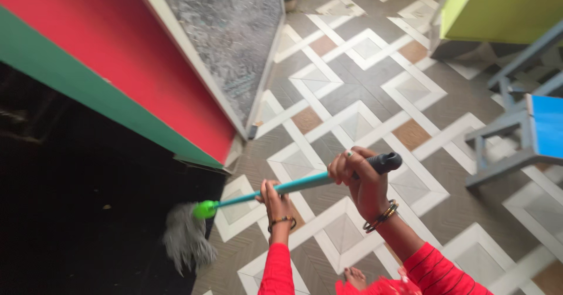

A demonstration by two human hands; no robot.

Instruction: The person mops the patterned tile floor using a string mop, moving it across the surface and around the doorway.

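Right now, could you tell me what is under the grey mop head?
The mop head lies at the edge of the patterned tiled floor, partly over a dark area. The floor directly beneath its strands is covered.

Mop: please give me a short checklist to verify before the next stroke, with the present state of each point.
1. Left hand grips the mop handle lower down: ok.
2. Right hand holds the black grip end: ok.
3. Mop head touches the tiled floor: ok, it seems.
4. Mop head wet enough: cannot tell.
5. Blue chair apart from the handle: ok.
6. Bare foot away from the mop head: ok.
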